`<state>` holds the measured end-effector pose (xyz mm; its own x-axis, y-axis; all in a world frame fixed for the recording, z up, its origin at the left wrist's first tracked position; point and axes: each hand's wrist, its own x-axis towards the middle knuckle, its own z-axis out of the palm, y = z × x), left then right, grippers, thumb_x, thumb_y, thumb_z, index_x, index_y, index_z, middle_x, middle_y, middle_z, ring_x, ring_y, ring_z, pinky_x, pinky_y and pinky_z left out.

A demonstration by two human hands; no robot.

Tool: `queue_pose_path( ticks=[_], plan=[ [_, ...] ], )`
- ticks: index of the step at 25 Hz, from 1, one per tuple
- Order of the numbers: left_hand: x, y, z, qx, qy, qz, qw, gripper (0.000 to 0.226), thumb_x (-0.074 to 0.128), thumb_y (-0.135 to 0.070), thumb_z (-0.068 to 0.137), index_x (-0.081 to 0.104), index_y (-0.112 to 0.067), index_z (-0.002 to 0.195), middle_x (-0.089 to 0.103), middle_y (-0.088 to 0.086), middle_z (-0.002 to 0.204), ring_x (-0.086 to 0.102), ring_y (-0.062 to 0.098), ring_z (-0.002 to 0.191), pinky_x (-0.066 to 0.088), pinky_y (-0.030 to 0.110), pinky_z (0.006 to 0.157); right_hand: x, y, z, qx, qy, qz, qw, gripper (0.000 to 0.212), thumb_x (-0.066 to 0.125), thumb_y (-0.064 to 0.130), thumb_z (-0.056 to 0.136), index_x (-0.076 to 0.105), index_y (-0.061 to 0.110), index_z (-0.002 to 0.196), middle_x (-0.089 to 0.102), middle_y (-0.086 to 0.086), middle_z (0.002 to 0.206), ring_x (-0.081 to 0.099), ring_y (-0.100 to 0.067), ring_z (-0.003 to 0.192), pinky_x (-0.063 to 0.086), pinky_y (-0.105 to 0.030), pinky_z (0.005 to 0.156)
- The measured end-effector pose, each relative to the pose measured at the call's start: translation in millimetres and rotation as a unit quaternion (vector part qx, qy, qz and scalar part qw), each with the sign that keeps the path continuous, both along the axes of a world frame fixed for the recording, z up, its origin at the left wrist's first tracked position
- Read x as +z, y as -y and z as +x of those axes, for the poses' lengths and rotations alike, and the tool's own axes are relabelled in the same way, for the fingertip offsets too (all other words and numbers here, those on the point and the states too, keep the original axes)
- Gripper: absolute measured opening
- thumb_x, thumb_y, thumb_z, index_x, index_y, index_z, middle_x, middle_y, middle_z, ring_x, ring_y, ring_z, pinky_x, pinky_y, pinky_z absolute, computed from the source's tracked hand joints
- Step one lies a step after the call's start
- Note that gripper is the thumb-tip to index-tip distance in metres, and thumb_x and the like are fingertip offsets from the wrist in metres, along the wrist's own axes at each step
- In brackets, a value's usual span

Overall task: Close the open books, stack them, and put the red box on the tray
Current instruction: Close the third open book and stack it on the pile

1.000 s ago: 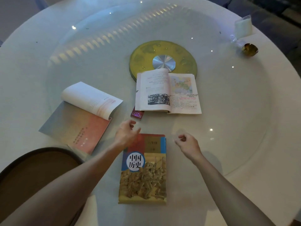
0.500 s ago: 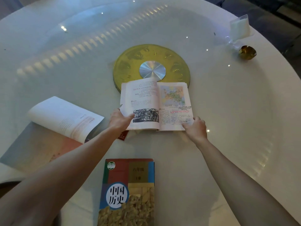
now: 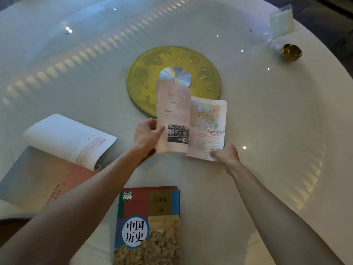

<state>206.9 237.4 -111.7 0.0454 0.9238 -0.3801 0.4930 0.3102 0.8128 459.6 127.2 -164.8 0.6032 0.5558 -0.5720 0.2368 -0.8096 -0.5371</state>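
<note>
Left hand [image 3: 147, 133] grips the outer edge of the left half of the open book [image 3: 191, 121], thumb on the page face, fingers behind; that half stands raised, tilted toward the right half. Right hand [image 3: 225, 155] is closed over the near right corner of the same book, pinning the right half, which lies flat on the table [image 3: 267, 131]. The book's far edge overlaps the near rim of the gold disc [image 3: 172, 60] at the table's centre. Red box [image 3: 147, 156]: only a thin strip of red shows just below the left wrist, between the forearm and the book's near left corner; the rest is hidden, and contact with the book cannot be determined. It is nearer the left hand than the right, and neither hand holds it. Closed book [image 3: 150, 226], cover up, lies near the table's front edge, between the two forearms and apart from both hands. Second open book [image 3: 57, 155] lies to the left of the left arm, its white pages arched over a salmon cover, untouched. Tray [image 3: 11, 224]: a dark curved rim at the lower left edge, mostly out of frame. Far right, a glass [image 3: 280, 25] with a white napkin and a small gold object [image 3: 290, 52] stand well apart from the work.
</note>
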Motion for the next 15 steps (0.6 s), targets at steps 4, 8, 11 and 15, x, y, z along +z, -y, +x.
queue_pose_path(
  ticks=[4,8,11,15],
  plan=[
    [27,26,19,-0.074,0.061,-0.001,0.995,0.022,0.07,-0.021,0.09,0.073,-0.017,0.112,0.077,-0.001,0.095,0.075,0.013,0.083,0.06,0.029,0.073,18,27,-12,-0.019,-0.043,0.04,0.998,0.038,0.068,0.005,0.08,0.061,0.011,0.117,0.07,-0.006,0.114,0.07,-0.028,0.1,0.065,-0.049,0.077],
    [44,67,38,-0.141,0.096,-0.03,0.985,0.025,0.069,-0.021,0.093,0.069,-0.017,0.118,0.076,0.001,0.1,0.075,0.012,0.086,0.062,0.031,0.071,44,72,-14,-0.054,-0.102,0.083,0.99,0.035,0.062,-0.004,0.087,0.064,0.008,0.12,0.072,-0.01,0.114,0.072,-0.026,0.095,0.061,-0.036,0.056],
    [46,109,53,-0.165,0.093,-0.058,0.98,0.03,0.068,-0.024,0.094,0.068,-0.019,0.123,0.076,0.004,0.105,0.075,0.018,0.091,0.063,0.038,0.075,66,118,-16,-0.084,-0.12,0.102,0.984,0.032,0.053,-0.006,0.091,0.07,0.015,0.108,0.075,-0.005,0.102,0.072,-0.019,0.083,0.059,-0.034,0.054],
    [36,170,75,-0.189,0.092,-0.103,0.972,0.027,0.066,-0.026,0.095,0.07,-0.02,0.121,0.076,0.002,0.106,0.075,0.017,0.091,0.063,0.038,0.077,69,183,-12,-0.105,-0.127,0.092,0.982,0.039,0.048,-0.003,0.09,0.074,0.024,0.101,0.078,-0.004,0.1,0.075,-0.025,0.089,0.063,-0.038,0.058]
  ],
)
